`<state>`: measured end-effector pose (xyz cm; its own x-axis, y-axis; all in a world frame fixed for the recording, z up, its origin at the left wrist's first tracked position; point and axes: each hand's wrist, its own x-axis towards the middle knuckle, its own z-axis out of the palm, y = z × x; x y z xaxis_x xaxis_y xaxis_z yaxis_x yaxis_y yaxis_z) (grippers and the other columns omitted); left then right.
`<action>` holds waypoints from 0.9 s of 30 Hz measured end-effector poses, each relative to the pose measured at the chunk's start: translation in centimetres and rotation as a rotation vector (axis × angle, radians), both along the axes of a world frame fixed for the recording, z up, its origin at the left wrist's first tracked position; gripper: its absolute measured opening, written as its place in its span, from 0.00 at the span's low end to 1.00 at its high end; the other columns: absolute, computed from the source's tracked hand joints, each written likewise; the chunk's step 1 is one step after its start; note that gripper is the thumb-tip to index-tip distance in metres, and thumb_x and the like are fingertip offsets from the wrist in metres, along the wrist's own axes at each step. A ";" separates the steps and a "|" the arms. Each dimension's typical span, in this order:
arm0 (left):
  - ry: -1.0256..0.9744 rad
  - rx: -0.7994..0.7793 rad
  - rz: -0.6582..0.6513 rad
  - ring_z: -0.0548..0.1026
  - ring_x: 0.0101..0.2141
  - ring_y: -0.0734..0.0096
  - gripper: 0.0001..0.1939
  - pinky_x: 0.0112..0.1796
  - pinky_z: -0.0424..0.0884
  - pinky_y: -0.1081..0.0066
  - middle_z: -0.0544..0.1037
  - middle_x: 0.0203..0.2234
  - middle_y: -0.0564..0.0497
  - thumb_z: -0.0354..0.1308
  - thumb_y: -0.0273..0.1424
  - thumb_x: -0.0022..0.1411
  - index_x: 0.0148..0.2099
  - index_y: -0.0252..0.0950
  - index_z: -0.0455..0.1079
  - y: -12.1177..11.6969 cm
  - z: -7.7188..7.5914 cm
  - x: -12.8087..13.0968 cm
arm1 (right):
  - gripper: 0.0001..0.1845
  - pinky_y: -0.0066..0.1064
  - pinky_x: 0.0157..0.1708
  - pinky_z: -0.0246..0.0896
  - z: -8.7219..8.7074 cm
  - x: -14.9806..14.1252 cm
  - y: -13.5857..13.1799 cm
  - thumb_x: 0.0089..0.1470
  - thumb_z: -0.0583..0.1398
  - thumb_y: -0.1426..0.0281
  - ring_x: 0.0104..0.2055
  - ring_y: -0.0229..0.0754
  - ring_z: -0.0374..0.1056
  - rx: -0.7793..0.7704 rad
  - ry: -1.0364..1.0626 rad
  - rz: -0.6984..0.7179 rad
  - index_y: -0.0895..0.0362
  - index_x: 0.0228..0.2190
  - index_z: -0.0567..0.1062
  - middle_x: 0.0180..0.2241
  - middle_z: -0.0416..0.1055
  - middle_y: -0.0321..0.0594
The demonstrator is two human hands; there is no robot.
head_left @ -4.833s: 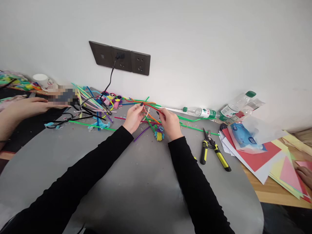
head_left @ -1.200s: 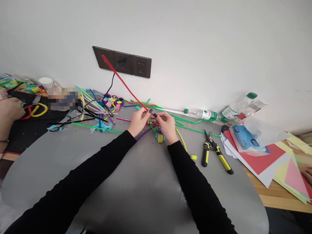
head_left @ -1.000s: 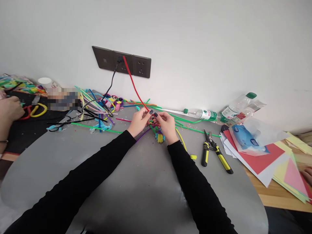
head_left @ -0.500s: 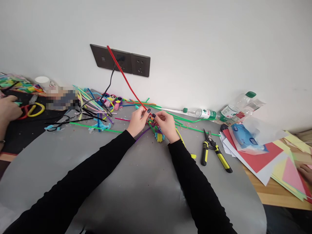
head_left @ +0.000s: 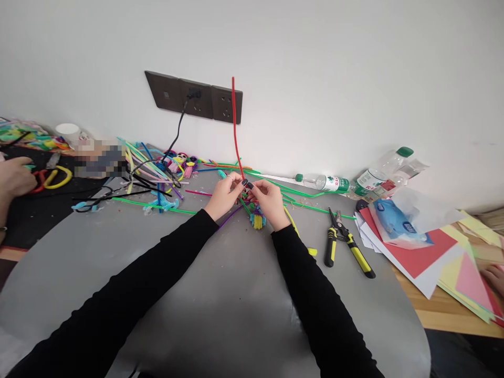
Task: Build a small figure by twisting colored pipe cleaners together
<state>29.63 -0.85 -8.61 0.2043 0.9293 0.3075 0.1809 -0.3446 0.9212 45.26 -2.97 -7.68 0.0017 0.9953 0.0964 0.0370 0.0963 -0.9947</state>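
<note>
My left hand (head_left: 224, 195) and my right hand (head_left: 270, 202) meet over the grey table (head_left: 220, 294), fingertips pinched together on the lower end of a long red pipe cleaner (head_left: 234, 123). The red stem stands almost upright in front of the wall sockets (head_left: 192, 97). Just below my right hand lies a small pipe-cleaner figure (head_left: 257, 217) in yellow, blue and purple. Loose green, purple and orange pipe cleaners (head_left: 303, 202) lie around both hands.
Yellow-handled pliers (head_left: 346, 244) lie right of my right arm. Two plastic bottles (head_left: 326, 182) and a stack of coloured paper (head_left: 429, 252) sit at the right. A tangle of pipe cleaners and a black cable (head_left: 145, 176) lies at the left, where another person's hand (head_left: 16, 176) rests.
The red pipe cleaner's free end has swung from leaning left across the sockets to nearly upright. My hands have stayed pinched together in the same spot.
</note>
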 end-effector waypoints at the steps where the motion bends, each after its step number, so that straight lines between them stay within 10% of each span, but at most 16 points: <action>1: 0.007 0.009 0.005 0.70 0.21 0.73 0.12 0.20 0.66 0.75 0.72 0.25 0.54 0.58 0.41 0.65 0.37 0.39 0.65 0.0 0.1 0.0 | 0.12 0.33 0.30 0.72 -0.1 0.0 0.0 0.50 0.65 0.58 0.26 0.40 0.73 0.003 -0.019 -0.002 0.54 0.29 0.74 0.25 0.75 0.36; 27: -0.177 -0.039 0.079 0.66 0.19 0.75 0.20 0.20 0.63 0.74 0.74 0.23 0.54 0.63 0.51 0.60 0.38 0.38 0.70 0.1 -0.1 0.0 | 0.21 0.33 0.36 0.76 0.0 -0.4 -0.3 0.48 0.69 0.52 0.29 0.38 0.75 -0.024 0.142 0.038 0.54 0.34 0.73 0.30 0.77 0.35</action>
<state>29.66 -0.72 -8.75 0.0763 0.9524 0.2952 0.0403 -0.2988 0.9535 44.91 -3.26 -7.69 -0.0240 0.9970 0.0741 -0.1078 0.0711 -0.9916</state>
